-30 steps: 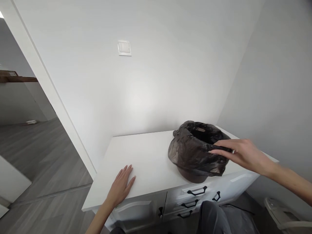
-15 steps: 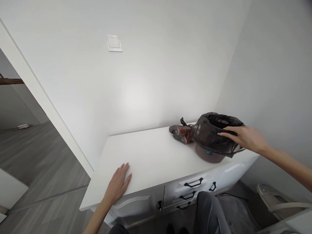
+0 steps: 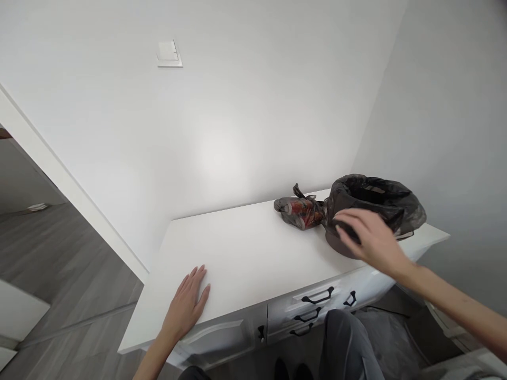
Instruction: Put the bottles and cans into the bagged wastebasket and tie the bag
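My left hand (image 3: 185, 306) lies flat on the white cabinet top (image 3: 225, 253) near its front left edge, fingers spread, holding nothing. My right hand (image 3: 370, 237) is in front of a brown trash bin (image 3: 335, 244) lined with a dark translucent garbage bag (image 3: 410, 206). Its thumb and fingers are apart, with the bin's dark side showing between them; whether it touches the bag is unclear. The bag's edge is folded over the bin's rim. Left of the bin lies a knotted dark plastic bag (image 3: 301, 211) with reddish contents showing through.
Drawers and doors with black handles (image 3: 318, 295) form the cabinet front. A wall switch (image 3: 169, 54) is on the white wall behind. My knee (image 3: 344, 338) is close to the cabinet front. A doorway with grey floor (image 3: 87, 253) opens at left.
My right hand has let go of the bag's edge and moved left and down in front of the bin. The bin appears farther right. My left hand stays flat on the top.
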Demonstrator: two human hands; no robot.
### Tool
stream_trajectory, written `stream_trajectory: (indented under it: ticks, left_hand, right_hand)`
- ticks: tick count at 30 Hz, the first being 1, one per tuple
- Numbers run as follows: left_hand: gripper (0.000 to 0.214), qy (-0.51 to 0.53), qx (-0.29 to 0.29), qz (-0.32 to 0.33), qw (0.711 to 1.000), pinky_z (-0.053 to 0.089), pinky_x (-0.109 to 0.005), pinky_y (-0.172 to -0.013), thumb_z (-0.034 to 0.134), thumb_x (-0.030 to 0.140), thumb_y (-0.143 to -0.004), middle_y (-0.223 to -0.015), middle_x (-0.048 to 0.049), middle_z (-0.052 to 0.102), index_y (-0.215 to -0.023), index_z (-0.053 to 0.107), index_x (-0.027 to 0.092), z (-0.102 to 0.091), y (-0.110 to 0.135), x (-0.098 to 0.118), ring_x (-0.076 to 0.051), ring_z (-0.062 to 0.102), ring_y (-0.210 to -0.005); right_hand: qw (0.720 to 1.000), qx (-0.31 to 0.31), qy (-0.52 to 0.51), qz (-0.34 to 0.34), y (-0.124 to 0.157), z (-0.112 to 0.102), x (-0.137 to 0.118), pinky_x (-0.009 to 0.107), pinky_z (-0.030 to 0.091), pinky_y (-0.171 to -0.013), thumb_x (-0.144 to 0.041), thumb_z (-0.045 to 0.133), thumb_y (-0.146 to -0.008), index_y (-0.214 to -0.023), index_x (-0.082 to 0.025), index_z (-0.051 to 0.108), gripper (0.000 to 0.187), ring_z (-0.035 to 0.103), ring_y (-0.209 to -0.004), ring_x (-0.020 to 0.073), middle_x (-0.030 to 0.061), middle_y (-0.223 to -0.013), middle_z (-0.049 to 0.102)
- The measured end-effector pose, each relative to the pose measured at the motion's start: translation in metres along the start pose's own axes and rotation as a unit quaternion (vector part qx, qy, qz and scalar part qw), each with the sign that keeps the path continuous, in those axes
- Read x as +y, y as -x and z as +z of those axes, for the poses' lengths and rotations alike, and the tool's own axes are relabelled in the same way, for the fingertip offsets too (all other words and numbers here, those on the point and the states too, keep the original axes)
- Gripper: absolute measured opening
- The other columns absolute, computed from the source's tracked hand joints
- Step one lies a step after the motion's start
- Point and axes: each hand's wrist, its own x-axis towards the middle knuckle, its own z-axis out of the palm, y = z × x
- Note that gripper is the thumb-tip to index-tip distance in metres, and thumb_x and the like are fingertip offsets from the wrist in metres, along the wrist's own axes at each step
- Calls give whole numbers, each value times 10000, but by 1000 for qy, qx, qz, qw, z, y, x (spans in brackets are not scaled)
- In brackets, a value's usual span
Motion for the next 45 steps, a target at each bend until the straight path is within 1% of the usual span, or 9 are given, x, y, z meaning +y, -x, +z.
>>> stream_trajectory:
  ticks: [4,6,8,10,13,19,25,38,45]
  left_hand:
    - [635,-31,-15,-9,999,340,-481,-1278,356,509,-1076,-1677,-59,401,-1641,324,221,-1,-2,2,-253,320,-1578]
    - [667,-45,-23,-16,999,327,-494,-1282,344,530,-1072,-1684,-60,385,-1657,297,213,0,-5,3,-259,296,-1588]
    - [688,-57,-29,-24,998,314,-502,-1285,338,549,-1066,-1689,-52,375,-1667,278,219,2,-8,2,-262,273,-1596]
    - [700,-65,-37,-34,997,300,-504,-1290,328,565,-1062,-1696,-43,360,-1671,269,225,4,-13,0,-260,253,-1603]
    - [710,-72,-52,-52,995,274,-507,-1297,298,581,-1062,-1707,-40,334,-1669,275,215,8,-24,-5,-259,232,-1610]
    - [709,-74,-61,-86,992,239,-534,-1302,260,586,-1059,-1713,-42,316,-1651,328,202,18,-60,-13,-281,210,-1616]
    - [693,-63,-64,-119,989,216,-538,-1307,259,579,-1059,-1715,-38,307,-1639,363,214,26,-86,-18,-289,227,-1611]
    - [704,-70,-82,-137,985,199,-527,-1315,230,546,-1058,-1722,-34,284,-1641,354,172,19,-89,-9,-284,219,-1613]
    - [693,-67,-63,-126,988,237,-546,-1297,258,540,-1053,-1702,-65,334,-1623,393,170,23,-87,-11,-305,268,-1597]
  right_hand:
    - [977,-97,-186,32,21,67,-47,418,561,-931,-427,536,-1009,-1284,-263,649,340,696,-1107,284,120,-1230,718]
    - [946,-142,-274,103,26,102,-61,365,578,-785,-453,512,-1009,-1190,-258,656,302,731,-912,244,92,-1076,754]
    - [898,-179,-353,191,26,130,-68,331,558,-682,-481,487,-1011,-1089,-247,641,291,709,-704,202,54,-914,760]
    - [855,-196,-401,263,24,150,-71,310,523,-619,-510,481,-1007,-997,-239,628,309,641,-557,168,22,-798,745]
    - [835,-186,-410,315,20,167,-70,293,460,-551,-562,518,-975,-904,-230,636,360,554,-475,147,17,-726,732]
    - [801,-152,-453,361,16,185,-55,288,408,-477,-647,550,-930,-914,-216,628,438,502,-404,129,21,-710,725]
    - [804,-131,-450,365,15,193,-51,278,421,-498,-620,558,-945,-900,-218,613,408,524,-416,129,14,-697,717]
    - [811,-126,-437,369,15,183,-57,274,441,-522,-570,562,-938,-874,-218,633,365,538,-436,128,8,-671,718]
    - [816,-119,-430,367,18,182,-56,283,463,-524,-574,554,-927,-859,-220,637,370,557,-440,138,19,-674,724]
